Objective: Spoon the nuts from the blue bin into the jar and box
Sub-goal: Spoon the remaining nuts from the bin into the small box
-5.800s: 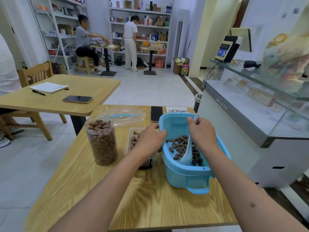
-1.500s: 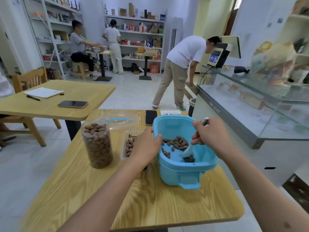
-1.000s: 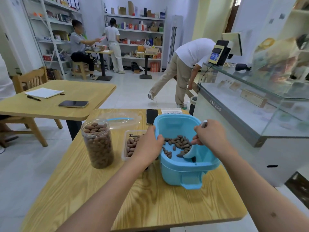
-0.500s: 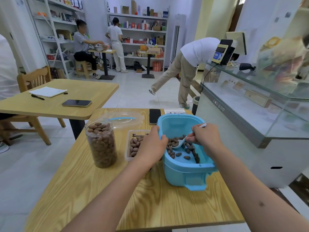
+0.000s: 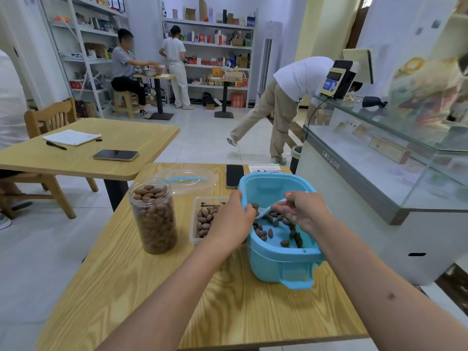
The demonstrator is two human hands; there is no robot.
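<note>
The blue bin stands on the wooden table, with several brown nuts scattered on its floor. My left hand grips the bin's left rim. My right hand holds a white spoon inside the bin, its bowl lifted toward the left wall. Left of the bin lies a clear box partly filled with nuts, half hidden by my left hand. A clear jar stands further left, filled with nuts almost to its top.
A clear lid with a blue strip and a black phone lie at the table's far side. A glass display counter runs along the right. A second table with a phone and notebook stands left. A person bends over behind.
The spoon has swung from the bin's right side up toward its left wall. My left hand has kept its grip on the rim. The person behind has bent further behind the counter.
</note>
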